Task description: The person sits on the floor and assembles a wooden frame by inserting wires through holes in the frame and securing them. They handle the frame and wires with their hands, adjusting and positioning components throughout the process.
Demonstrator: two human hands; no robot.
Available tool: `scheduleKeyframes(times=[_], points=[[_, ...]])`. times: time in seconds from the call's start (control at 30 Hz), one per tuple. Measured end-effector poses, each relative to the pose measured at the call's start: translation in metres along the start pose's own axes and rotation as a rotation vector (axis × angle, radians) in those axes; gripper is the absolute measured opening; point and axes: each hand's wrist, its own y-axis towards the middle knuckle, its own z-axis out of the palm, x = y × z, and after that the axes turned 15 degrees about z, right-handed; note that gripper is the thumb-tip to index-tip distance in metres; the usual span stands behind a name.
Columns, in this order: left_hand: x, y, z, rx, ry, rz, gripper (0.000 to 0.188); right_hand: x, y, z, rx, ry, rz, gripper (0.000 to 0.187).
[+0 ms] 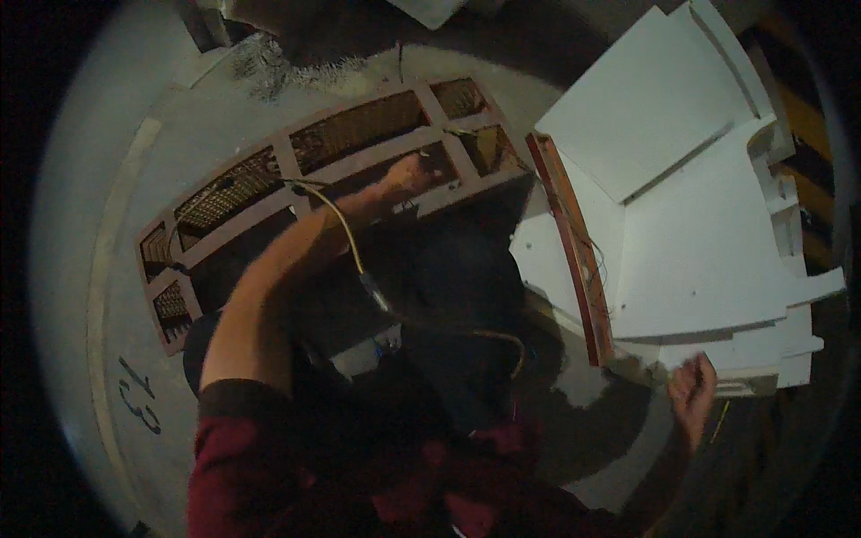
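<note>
A curved brown wooden frame (285, 157) with several openings, some backed by woven mesh, lies in front of me. My left hand (411, 172) reaches into one of its right-hand openings, fingers drawn together; whatever they pinch is too small and dark to make out. Across my left forearm passes a yellow cord (341, 220) that leads from the frame to a grey metal fitting (375, 292). My right hand (692, 387) is at the lower edge of a white panel assembly (700, 242), its fingers curled; anything inside them is hidden.
A reddish-brown wooden strip (569, 247) with thin loose wires runs along the assembly's left side. A heap of grey shreds or bristles (269, 67) lies on the floor behind the frame. Yellow and dark stripes (803, 125) show at the far right.
</note>
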Motion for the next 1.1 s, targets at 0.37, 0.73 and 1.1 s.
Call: scheduleKeyframes(times=[0.37, 0.73, 1.1], points=[[0.004, 0.014, -0.005, -0.01, 0.463, 0.172, 0.03, 0.006, 0.087, 0.282, 0.641, -0.196, 0.284, 0.023], [0.008, -0.058, -0.032, 0.413, 0.505, 0.01, 0.029, -0.015, 0.145, 0.319, 0.555, -0.662, 0.285, 0.013], [0.008, -0.103, -0.051, 0.613, 0.436, -0.061, 0.028, 0.038, 0.186, 0.451, 0.869, -0.289, 0.457, 0.016]])
